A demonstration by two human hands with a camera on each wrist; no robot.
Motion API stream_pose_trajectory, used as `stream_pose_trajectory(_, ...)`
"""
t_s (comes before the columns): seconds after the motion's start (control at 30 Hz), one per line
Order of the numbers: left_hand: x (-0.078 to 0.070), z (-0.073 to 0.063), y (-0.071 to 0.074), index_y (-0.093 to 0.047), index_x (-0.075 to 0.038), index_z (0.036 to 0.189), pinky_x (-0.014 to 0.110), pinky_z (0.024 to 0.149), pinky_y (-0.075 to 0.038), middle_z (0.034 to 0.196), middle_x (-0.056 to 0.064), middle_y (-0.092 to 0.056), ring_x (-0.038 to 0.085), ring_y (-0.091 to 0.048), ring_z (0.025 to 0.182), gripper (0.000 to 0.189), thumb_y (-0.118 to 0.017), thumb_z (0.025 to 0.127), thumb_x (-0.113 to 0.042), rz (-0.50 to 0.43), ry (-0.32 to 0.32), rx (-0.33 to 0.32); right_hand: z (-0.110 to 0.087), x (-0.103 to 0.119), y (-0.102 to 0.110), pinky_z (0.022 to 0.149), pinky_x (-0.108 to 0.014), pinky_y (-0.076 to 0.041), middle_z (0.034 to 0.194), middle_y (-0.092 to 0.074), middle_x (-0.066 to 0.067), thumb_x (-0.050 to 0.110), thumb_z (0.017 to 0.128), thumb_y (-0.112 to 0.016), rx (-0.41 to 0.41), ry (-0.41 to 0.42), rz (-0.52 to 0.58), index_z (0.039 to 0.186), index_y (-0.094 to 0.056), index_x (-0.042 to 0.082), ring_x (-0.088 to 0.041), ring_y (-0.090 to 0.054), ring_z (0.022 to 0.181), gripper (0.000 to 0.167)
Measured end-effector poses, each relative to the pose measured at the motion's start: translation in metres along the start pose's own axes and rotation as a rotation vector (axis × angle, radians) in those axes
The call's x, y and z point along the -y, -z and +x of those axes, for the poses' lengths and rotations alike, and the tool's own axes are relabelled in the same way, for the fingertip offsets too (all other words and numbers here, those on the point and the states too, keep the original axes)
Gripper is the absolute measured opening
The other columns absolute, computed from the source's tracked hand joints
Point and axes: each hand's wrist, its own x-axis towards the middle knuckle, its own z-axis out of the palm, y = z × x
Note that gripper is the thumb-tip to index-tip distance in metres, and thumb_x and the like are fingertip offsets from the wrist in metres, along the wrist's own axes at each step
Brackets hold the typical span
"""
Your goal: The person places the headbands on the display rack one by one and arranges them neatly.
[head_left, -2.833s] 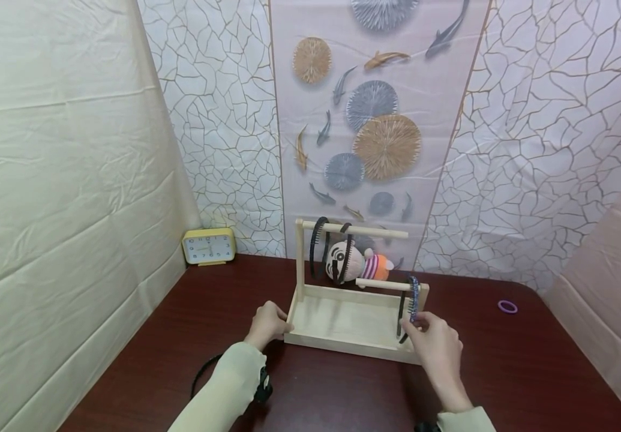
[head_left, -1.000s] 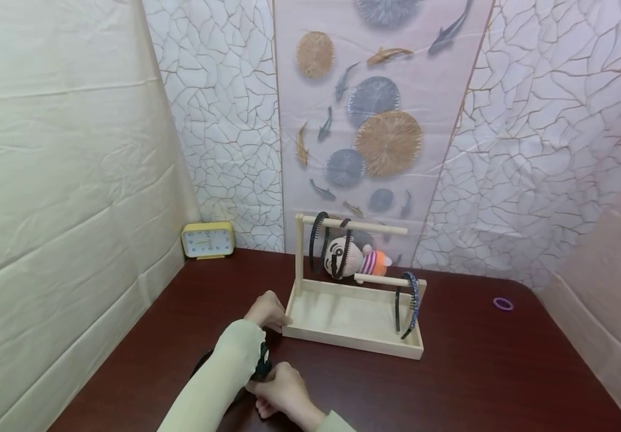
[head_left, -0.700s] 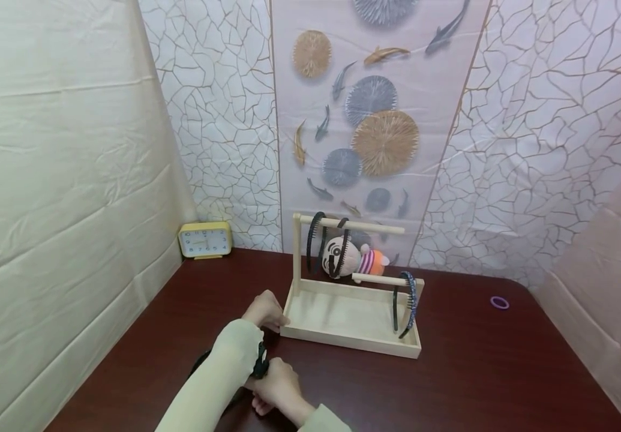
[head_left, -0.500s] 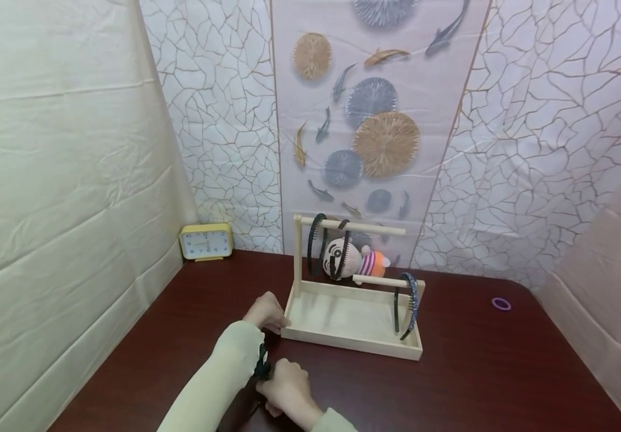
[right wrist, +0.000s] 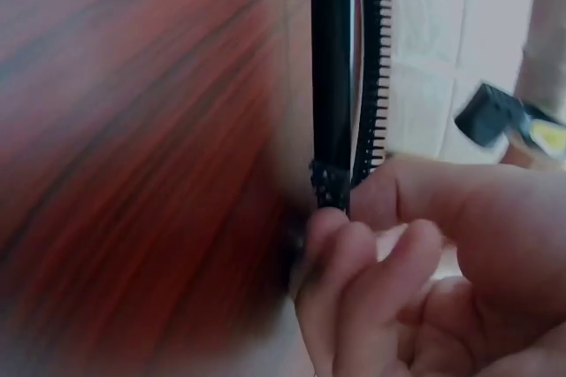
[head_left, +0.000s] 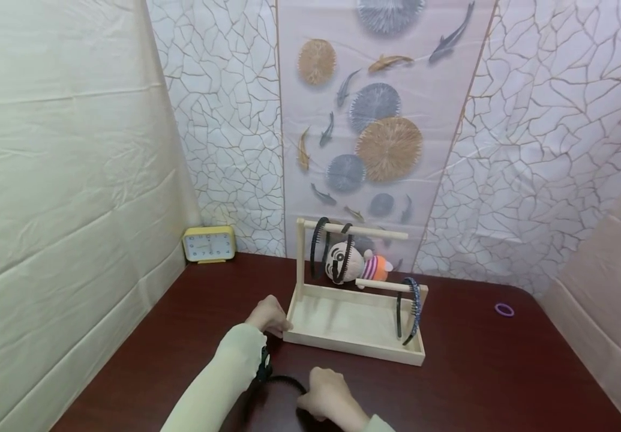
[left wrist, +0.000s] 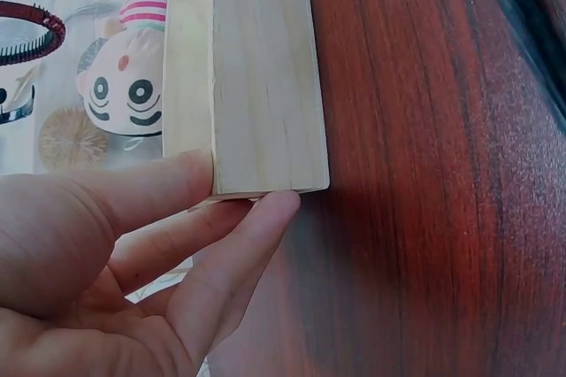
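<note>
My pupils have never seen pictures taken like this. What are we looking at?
No machine here: a person works bare-handed. The wide picture is taken from the head, looking forward and down; the close ones from the left and right wrist. The left hand grips the near left corner of a wooden rack; the right hand holds a dark headband; whether it touches the table is hard to tell. Two other dark headbands hang from the rack's upper bar, a blue one from its lower bar. A toy lies behind the rack, a yellow clock stands at the back left, a purple ring lies on the right.
</note>
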Motion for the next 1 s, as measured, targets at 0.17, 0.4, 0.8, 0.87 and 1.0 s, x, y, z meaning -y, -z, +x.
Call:
stream_pose_trajectory(0.17, 0.001, 0.001, -0.003, -0.066, 0.005, 0.079, 0.039, 0.066, -0.06, 0.081, 0.018, -0.068, 0.025, -0.072, 0.062, 0.016, -0.081, 0.076, 0.0, 0.005, -0.005, 0.011, -0.012, -0.029, 0.016, 0.048, -0.027, -0.046, 0.04, -0.047, 0.006, 0.013, 0.074, -0.073, 0.102, -0.025, 0.156, 0.053, -0.054, 0.01, -0.008, -0.048, 0.036, 0.029)
stream_pose_trajectory(0.4, -0.001, 0.002, -0.002, -0.067, 0.006, 0.081, 0.039, 0.064, -0.06, 0.084, 0.02, -0.068, 0.025, -0.072, 0.062, 0.014, -0.08, 0.077, 0.001, 0.002, 0.011, 0.012, -0.03, -0.056, 0.035, 0.049, -0.026, -0.036, 0.049, -0.048, 0.005, 0.014, 0.079, -0.069, 0.134, -0.07, 0.24, 0.06, -0.049, 0.015, -0.01, -0.047, 0.046, 0.028)
stream_pose_trajectory(0.8, 0.0, 0.001, -0.001, -0.069, 0.008, 0.088, 0.04, 0.067, -0.06, 0.088, 0.021, -0.069, 0.025, -0.072, 0.064, 0.017, -0.08, 0.077, 0.0, -0.009, 0.005, 0.009, -0.041, -0.085, 0.064, 0.057, -0.022, -0.053, 0.071, -0.061, -0.004, -0.002, 0.086, -0.061, 0.163, -0.009, 0.738, 0.096, -0.049, -0.006, -0.009, -0.059, 0.057, 0.016)
stream_pose_trajectory(0.87, 0.001, 0.001, -0.001, -0.068, 0.008, 0.087, 0.04, 0.066, -0.06, 0.087, 0.021, -0.068, 0.025, -0.072, 0.064, 0.018, -0.08, 0.076, 0.002, -0.023, 0.016, 0.003, -0.04, -0.089, 0.068, 0.061, -0.023, -0.055, 0.078, -0.066, -0.005, -0.001, 0.089, -0.06, 0.174, -0.016, 0.798, 0.105, -0.048, -0.011, -0.01, -0.062, 0.064, 0.022)
stream_pose_trajectory(1.0, 0.003, 0.001, -0.001, -0.067, 0.01, 0.089, 0.04, 0.065, -0.061, 0.089, 0.023, -0.068, 0.027, -0.072, 0.065, 0.019, -0.08, 0.076, 0.003, -0.048, 0.013, 0.002, -0.041, -0.095, 0.077, 0.068, -0.027, -0.058, 0.084, -0.07, -0.006, 0.003, 0.094, -0.06, 0.174, 0.0, 0.824, 0.108, -0.055, -0.015, -0.011, -0.066, 0.072, 0.023)
